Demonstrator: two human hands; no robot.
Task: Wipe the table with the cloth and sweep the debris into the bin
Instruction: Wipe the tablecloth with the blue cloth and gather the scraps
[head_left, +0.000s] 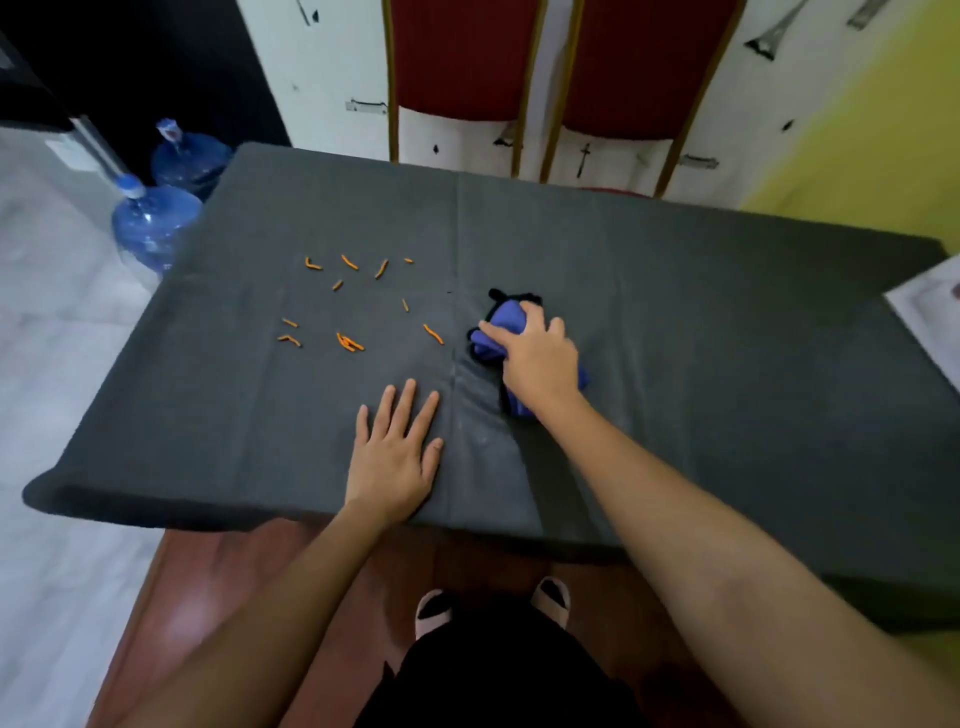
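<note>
left hand (393, 457) flat on the dark surface (675, 291) near the front edge, fingers spread and holding nothing, right hand (537, 358) just past it curled over a scrunched blue cloth (501, 322), orange debris bits (349, 342) scattered left of the cloth, two red chairs (550, 62) behind

A single wide-angle camera, worn on the person's head, is looking forward and steeply down across the grey-covered table (675, 270). It is sitting close above the work: both forearms are filling the bottom corners, the left hand (393, 457) is lying flat just below mid-frame, and the right hand (537, 358) is gripping the blue cloth (501, 317) at the centre. The person's slippered feet (553, 597) are showing directly beneath the lens. The view is facing the far wall, taking in two red chairs (462, 57) along the top edge and blue water bottles (153, 223) at the left, the table's edges bowing slightly.
</note>
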